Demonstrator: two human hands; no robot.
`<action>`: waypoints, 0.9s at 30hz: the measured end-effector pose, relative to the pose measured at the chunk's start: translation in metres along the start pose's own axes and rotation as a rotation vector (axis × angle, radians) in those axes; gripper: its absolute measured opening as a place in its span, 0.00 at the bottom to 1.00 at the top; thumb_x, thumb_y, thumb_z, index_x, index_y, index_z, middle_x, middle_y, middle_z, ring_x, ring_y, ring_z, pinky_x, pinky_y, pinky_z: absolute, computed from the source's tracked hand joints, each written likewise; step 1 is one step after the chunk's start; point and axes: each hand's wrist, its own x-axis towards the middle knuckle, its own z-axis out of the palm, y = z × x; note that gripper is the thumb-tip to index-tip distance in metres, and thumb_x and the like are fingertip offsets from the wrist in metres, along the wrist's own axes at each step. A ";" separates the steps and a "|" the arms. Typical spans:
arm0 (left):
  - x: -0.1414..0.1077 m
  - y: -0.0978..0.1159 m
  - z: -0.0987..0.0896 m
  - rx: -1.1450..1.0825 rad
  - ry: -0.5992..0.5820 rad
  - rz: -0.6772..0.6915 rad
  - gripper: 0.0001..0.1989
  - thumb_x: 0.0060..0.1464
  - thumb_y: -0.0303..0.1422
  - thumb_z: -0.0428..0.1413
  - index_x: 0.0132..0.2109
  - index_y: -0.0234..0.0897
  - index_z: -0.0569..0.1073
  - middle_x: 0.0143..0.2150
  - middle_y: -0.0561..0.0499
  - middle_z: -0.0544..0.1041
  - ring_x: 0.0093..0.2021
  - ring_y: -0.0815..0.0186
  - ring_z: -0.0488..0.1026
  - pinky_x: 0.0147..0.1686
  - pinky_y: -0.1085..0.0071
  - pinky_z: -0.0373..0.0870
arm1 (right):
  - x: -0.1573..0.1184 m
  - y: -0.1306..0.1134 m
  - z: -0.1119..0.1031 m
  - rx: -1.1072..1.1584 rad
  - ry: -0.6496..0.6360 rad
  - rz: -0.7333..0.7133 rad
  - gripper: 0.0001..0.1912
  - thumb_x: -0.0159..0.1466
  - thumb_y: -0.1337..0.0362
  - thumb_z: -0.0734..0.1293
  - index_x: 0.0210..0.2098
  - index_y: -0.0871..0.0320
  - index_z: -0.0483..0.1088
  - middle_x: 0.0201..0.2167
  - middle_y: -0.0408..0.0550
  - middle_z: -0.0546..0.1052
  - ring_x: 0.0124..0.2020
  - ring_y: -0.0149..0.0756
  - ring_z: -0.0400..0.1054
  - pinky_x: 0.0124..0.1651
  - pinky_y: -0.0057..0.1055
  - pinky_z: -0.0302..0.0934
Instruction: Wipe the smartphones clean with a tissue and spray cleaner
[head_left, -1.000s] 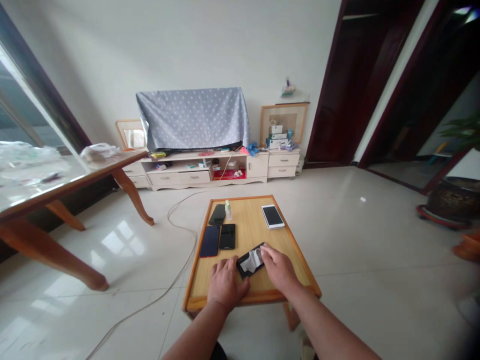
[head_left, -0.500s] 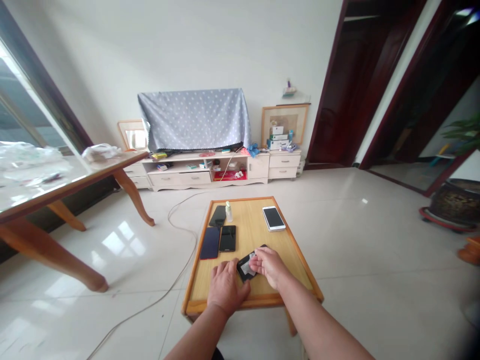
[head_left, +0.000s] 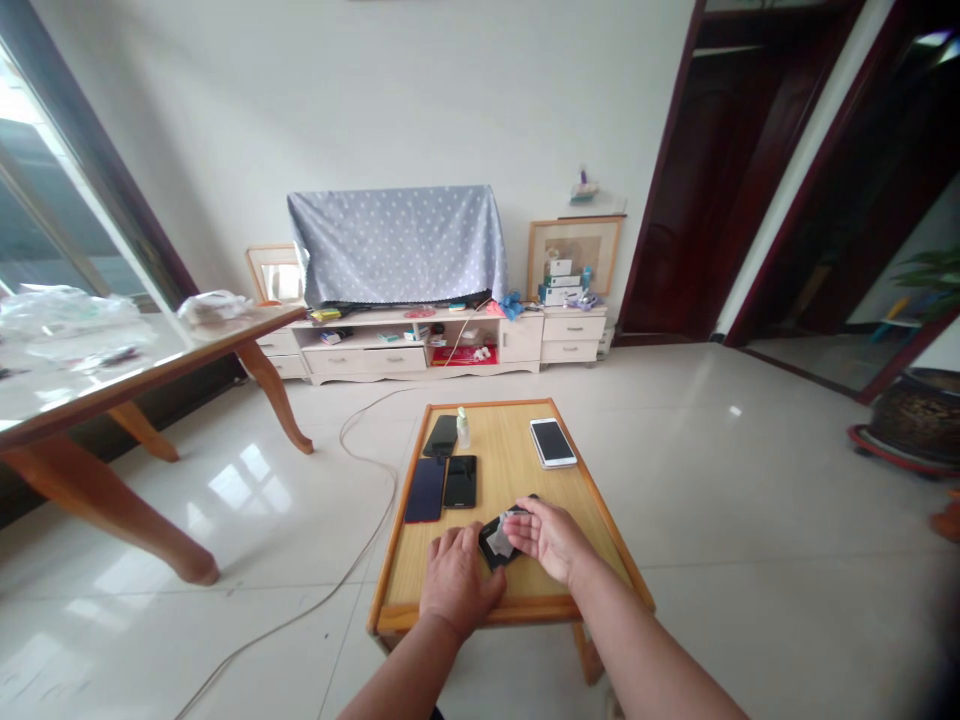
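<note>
A black phone (head_left: 491,551) lies at a slant near the front of the small wooden table (head_left: 517,608). My left hand (head_left: 459,578) rests at its left end, thumb and fingers gripping the edge. Between the closed fingers of my right hand (head_left: 546,535) is a thin greyish-white wipe (head_left: 501,540), which lies against the phone's surface. Farther left are a dark phone (head_left: 440,437), a blue phone (head_left: 425,490) and a black phone (head_left: 460,482). A small clear bottle (head_left: 463,428) stands beside them. At the right is a white phone (head_left: 553,442).
A larger table (head_left: 150,378) with plastic bags stands at the left. Beyond the small table, a white cabinet (head_left: 367,361) holds something under a dotted cloth (head_left: 401,245). A cable (head_left: 341,590) runs over the floor. A plant pot (head_left: 911,420) is at the right.
The view has shifted slightly. My right hand has turned a little, its palm more visible, with the wipe still in its fingers. My left hand keeps its place at the phone.
</note>
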 end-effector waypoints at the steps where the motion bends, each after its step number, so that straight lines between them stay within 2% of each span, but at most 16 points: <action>1: 0.000 0.000 0.000 -0.001 0.001 -0.002 0.30 0.49 0.42 0.59 0.59 0.41 0.68 0.54 0.44 0.78 0.57 0.51 0.68 0.58 0.57 0.57 | 0.000 -0.002 -0.004 -0.044 0.025 -0.040 0.18 0.67 0.51 0.65 0.46 0.60 0.72 0.38 0.58 0.82 0.38 0.43 0.80 0.40 0.37 0.75; 4: 0.000 0.001 0.000 -0.003 0.001 -0.002 0.30 0.50 0.42 0.59 0.60 0.40 0.68 0.55 0.43 0.78 0.58 0.51 0.68 0.58 0.57 0.57 | -0.002 -0.005 -0.015 -0.230 0.143 -0.175 0.23 0.67 0.48 0.63 0.51 0.59 0.72 0.41 0.55 0.82 0.38 0.42 0.78 0.40 0.37 0.73; 7: 0.000 0.001 -0.001 0.001 -0.009 -0.001 0.30 0.50 0.42 0.58 0.60 0.40 0.67 0.55 0.43 0.78 0.59 0.51 0.68 0.59 0.57 0.56 | -0.006 -0.002 -0.018 -0.474 0.227 -0.300 0.21 0.65 0.50 0.65 0.50 0.56 0.76 0.48 0.54 0.79 0.47 0.46 0.75 0.50 0.39 0.68; 10: 0.000 0.001 -0.002 0.004 -0.026 -0.006 0.30 0.51 0.43 0.58 0.60 0.41 0.67 0.56 0.43 0.78 0.59 0.51 0.67 0.59 0.57 0.56 | -0.014 0.006 -0.010 -0.696 0.230 -0.385 0.21 0.59 0.53 0.72 0.50 0.52 0.77 0.53 0.53 0.76 0.57 0.50 0.67 0.59 0.40 0.60; 13: 0.000 0.001 -0.002 0.005 -0.022 -0.006 0.29 0.51 0.43 0.58 0.60 0.41 0.68 0.56 0.43 0.78 0.59 0.51 0.67 0.59 0.58 0.56 | -0.019 0.013 0.001 -0.842 0.217 -0.437 0.18 0.56 0.58 0.75 0.46 0.51 0.78 0.52 0.52 0.76 0.59 0.51 0.64 0.59 0.38 0.57; 16: -0.001 0.001 -0.002 0.002 -0.009 -0.003 0.29 0.51 0.42 0.58 0.59 0.41 0.68 0.55 0.43 0.78 0.59 0.51 0.68 0.59 0.57 0.56 | -0.015 0.016 0.006 -0.908 0.217 -0.462 0.06 0.60 0.62 0.70 0.37 0.52 0.78 0.46 0.50 0.78 0.53 0.47 0.69 0.53 0.34 0.59; 17: -0.001 0.000 -0.002 -0.001 -0.008 -0.004 0.29 0.50 0.42 0.58 0.59 0.41 0.68 0.55 0.43 0.78 0.59 0.51 0.68 0.58 0.58 0.56 | -0.012 0.016 0.006 -0.914 0.219 -0.464 0.05 0.61 0.62 0.68 0.35 0.52 0.78 0.44 0.49 0.79 0.50 0.44 0.71 0.50 0.33 0.61; 20: -0.001 0.000 -0.004 -0.009 -0.008 -0.011 0.30 0.50 0.42 0.59 0.59 0.41 0.68 0.55 0.43 0.78 0.58 0.51 0.68 0.58 0.58 0.57 | 0.000 0.013 0.000 -0.898 0.231 -0.448 0.09 0.65 0.62 0.64 0.38 0.53 0.77 0.37 0.45 0.81 0.38 0.38 0.74 0.40 0.28 0.63; 23: -0.001 -0.001 -0.005 -0.011 -0.012 -0.020 0.30 0.49 0.42 0.59 0.59 0.42 0.68 0.55 0.43 0.77 0.58 0.51 0.68 0.59 0.58 0.57 | 0.008 0.011 -0.011 -0.892 0.262 -0.413 0.12 0.67 0.62 0.61 0.40 0.55 0.76 0.32 0.42 0.81 0.31 0.35 0.75 0.34 0.26 0.62; 27: -0.001 0.000 -0.006 -0.018 -0.028 -0.010 0.29 0.50 0.42 0.59 0.59 0.42 0.68 0.55 0.43 0.78 0.59 0.51 0.68 0.59 0.57 0.57 | 0.008 0.008 -0.025 -0.985 0.350 -0.378 0.10 0.65 0.62 0.63 0.35 0.54 0.77 0.32 0.44 0.80 0.32 0.37 0.74 0.33 0.28 0.59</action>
